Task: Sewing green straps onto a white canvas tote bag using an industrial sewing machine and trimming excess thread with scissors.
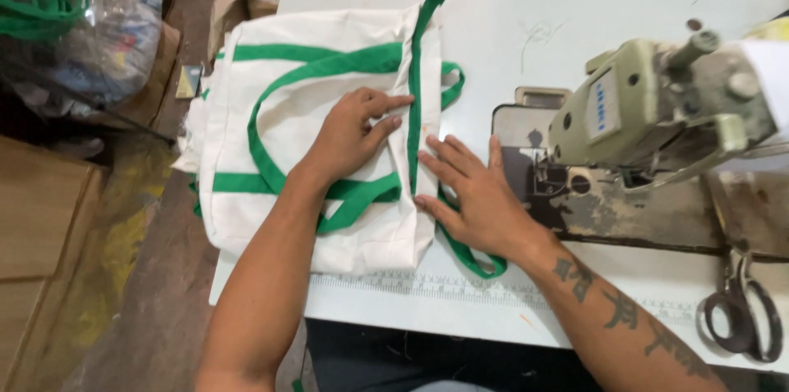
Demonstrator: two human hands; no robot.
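A cream cloth bag (271, 112) with green straps and green trim lies flat on the left part of the white table (526, 22). My left hand (353, 133) presses flat on the bag, fingers pointing right toward a vertical green trim strip (415, 88). My right hand (472, 195) lies flat at the bag's right edge, fingertips touching the cloth beside that strip. A green strap loop (472, 260) sticks out under my right hand. Neither hand grips anything.
A worn green-grey sewing machine (657, 104) stands right of my right hand. Black scissors (744, 310) lie at the table's right front. A printed ruler strip (427, 283) runs along the front edge. A plastic sack with green straps (74, 22) sits on boxes at left.
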